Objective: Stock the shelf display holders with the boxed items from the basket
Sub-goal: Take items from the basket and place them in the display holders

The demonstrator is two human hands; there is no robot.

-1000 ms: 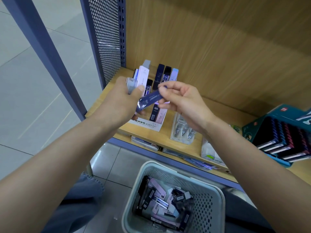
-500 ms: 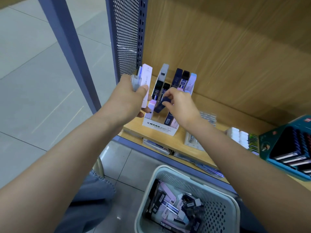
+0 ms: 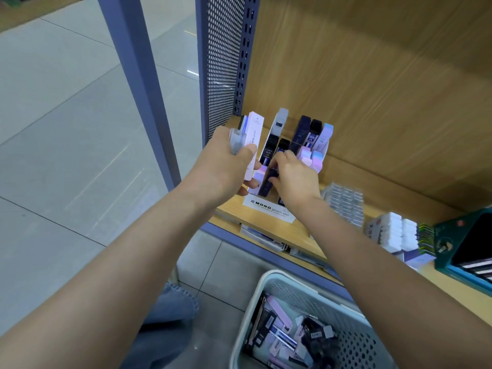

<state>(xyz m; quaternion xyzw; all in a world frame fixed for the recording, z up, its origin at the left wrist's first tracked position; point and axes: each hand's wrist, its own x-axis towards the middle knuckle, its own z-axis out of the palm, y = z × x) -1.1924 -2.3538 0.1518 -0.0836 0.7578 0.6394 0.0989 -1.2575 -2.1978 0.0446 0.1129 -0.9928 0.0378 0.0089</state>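
The left hand is clenched around a pale lilac box and a clear-capped item, thumb pressed across the front of the box. That box stands nearly upright, its long axis running from 6 up to 12 o'clock, with its top leaning a touch toward 1.

Just beside it at 3 o'clock, the right hand curls its fingers over the upper end of a dark navy box. The navy box tilts back like its neighbours, low end toward 7 o'clock and high end toward 1. It appears to sit in a front slot of the white display holder, though the fingers hide how deep it goes.

The holder stands at the left end of the wooden shelf. The perforated side panel is close at its 9 o'clock, the wood back panel rises behind at 12, and the holder's label is near the shelf's front edge at 6. A clear blister pack lies near at 3 o'clock, so the open room is above and toward the person.

The grey basket sits on the floor at 5 o'clock from the hands, below the shelf edge, with loose boxed items lying in it at mixed angles.
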